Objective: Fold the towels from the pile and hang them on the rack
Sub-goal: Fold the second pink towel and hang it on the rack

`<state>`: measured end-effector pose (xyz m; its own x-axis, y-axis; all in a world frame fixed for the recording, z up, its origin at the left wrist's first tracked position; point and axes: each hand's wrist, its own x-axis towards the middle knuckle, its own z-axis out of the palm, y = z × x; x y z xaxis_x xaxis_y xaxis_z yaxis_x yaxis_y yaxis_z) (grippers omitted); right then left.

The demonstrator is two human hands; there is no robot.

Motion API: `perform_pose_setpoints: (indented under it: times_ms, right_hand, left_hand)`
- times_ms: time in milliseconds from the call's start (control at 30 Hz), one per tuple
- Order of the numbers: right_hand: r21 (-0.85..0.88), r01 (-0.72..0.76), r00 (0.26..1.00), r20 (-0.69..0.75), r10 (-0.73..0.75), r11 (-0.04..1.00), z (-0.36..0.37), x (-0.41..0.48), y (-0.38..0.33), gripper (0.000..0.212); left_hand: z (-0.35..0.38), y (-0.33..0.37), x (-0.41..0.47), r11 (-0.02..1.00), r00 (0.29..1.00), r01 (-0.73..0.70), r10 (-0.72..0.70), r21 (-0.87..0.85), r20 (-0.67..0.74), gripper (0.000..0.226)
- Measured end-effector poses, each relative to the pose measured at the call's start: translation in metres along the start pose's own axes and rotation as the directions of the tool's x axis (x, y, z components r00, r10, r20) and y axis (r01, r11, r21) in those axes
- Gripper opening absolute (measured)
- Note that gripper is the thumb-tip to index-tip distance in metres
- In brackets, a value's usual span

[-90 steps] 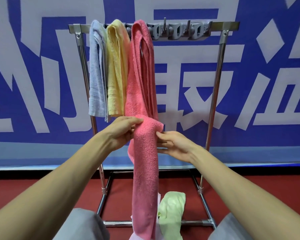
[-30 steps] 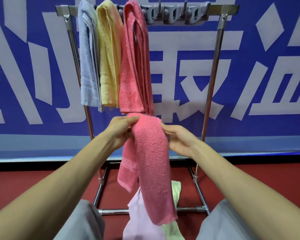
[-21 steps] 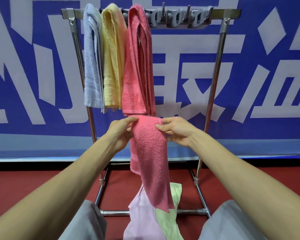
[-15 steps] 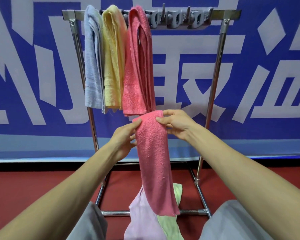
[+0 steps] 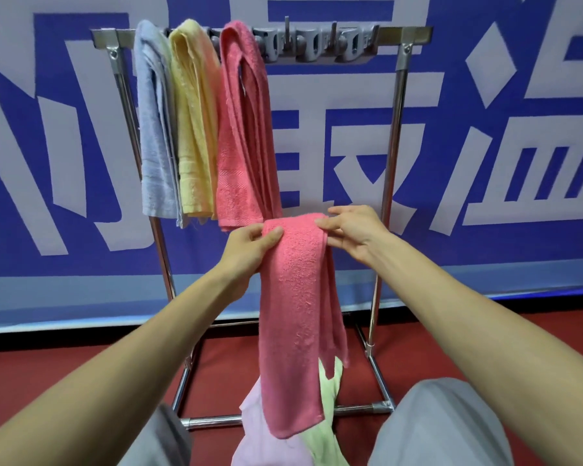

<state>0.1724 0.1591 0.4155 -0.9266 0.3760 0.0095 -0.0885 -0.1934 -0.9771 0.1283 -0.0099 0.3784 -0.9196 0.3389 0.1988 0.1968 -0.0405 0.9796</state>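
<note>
In front of the rack (image 5: pixel 405 31): a held pink towel (image 5: pixel 297 297), folded into a long narrow strip, hangs doubled over from both hands, with its lower end well below them.
Left side: the left hand (image 5: pixel 246 250) grips the top of the fold. Its thumb lies on the front face and its fingers curl behind the cloth.
Right side: the right hand (image 5: pixel 354 233) pinches the fold's right corner, fingertips on the upper edge. The thumb is not clearly seen.
Height: the top of the fold sits well below the top bar, just beside the lower hem of the hung pink towel (image 5: pixel 243 129).
On the bar: a blue towel (image 5: pixel 155 129), a yellow towel (image 5: pixel 196 129) and the hung pink towel hang side by side at the left end, touching. A row of grey clips (image 5: pixel 317 45) runs to their right.
Pile: a lilac towel (image 5: pixel 260 445) and a pale green towel (image 5: pixel 330 398) lie low down, partly hidden behind the held strip.
Legs: grey trousers (image 5: pixel 435 425) show on either side of the pile.
Backdrop: a blue banner (image 5: pixel 485 257) with large white characters stands behind the frame, and a red floor (image 5: pixel 81 381) lies beneath.
</note>
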Motion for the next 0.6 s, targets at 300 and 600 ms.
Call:
perform_pose_setpoints:
  times_ms: [300,600]
  right_hand:
    - [-0.076,0.037,0.996,0.083,-0.031,0.996,-0.013,-0.008,-0.004,0.030]
    - [-0.543,0.256,0.964,0.078,-0.255,0.800,-0.009,-0.001,-0.005,0.007]
  left_hand:
    - [0.003,0.028,0.010,0.989,0.989,0.147,-0.148,-0.032,-0.005,0.011]
    - [-0.002,0.052,0.016,0.893,0.992,-0.096,0.052,0.439,0.112,0.021]
